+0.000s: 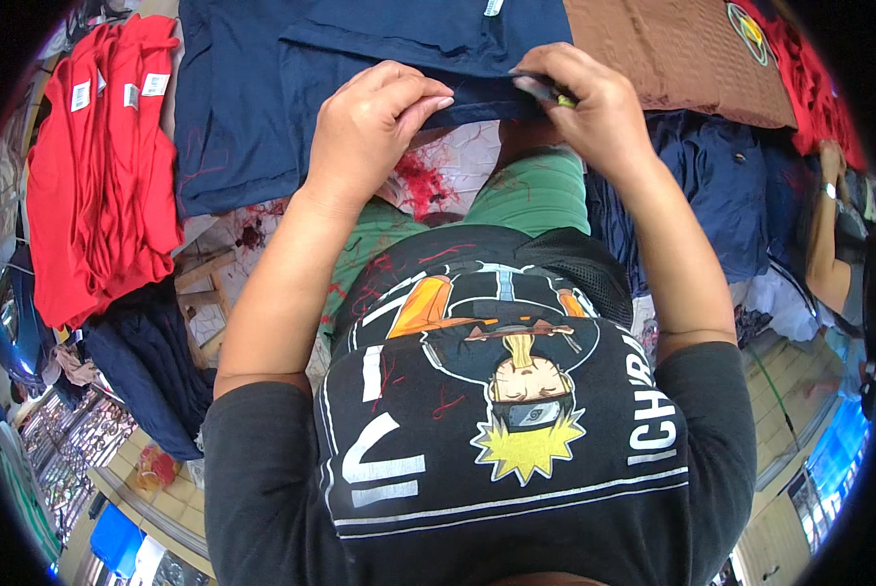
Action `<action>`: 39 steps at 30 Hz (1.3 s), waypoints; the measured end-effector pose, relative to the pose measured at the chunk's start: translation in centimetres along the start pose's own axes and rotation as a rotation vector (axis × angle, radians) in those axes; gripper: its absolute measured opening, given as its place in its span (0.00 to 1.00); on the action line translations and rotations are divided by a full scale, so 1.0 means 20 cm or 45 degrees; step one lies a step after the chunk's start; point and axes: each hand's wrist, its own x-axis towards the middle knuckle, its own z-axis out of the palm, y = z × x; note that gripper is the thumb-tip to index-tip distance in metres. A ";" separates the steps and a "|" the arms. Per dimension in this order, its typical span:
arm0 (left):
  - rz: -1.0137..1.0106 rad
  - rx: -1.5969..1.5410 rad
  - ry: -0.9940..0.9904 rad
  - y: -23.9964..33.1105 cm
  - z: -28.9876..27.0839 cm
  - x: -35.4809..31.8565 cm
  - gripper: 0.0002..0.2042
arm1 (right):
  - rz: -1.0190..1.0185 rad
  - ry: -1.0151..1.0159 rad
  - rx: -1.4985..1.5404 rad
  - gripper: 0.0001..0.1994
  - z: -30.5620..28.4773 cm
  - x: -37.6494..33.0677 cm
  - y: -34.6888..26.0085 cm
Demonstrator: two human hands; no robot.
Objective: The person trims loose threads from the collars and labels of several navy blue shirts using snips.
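Straight ahead, the navy garment (247,112) has its near edge (487,109) running left to right, between the narrow left hand (371,112), whose grip I cannot tell, and the right hand (599,103), holding a small tool (564,100).

Left hand (367,119) pinches navy cloth (247,107); right hand (596,109) holds small tool (564,100).

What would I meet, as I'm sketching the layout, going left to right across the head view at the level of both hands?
Red garments with white tags, the left hand over the dark blue garment, the right hand with a small dark and yellow-green object, brown fabric, red fabric.
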 end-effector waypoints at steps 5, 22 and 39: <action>-0.193 -0.180 -0.008 0.05 -0.06 0.07 0.05 | 0.495 -0.119 0.131 0.09 -0.07 0.08 -0.02; -0.690 -1.360 -0.108 -0.11 0.18 0.33 0.13 | 0.487 0.184 0.378 0.12 -0.04 0.11 -0.06; -0.892 -1.473 -0.214 -0.04 0.08 0.36 0.12 | 0.335 0.104 0.036 0.07 0.01 0.06 -0.05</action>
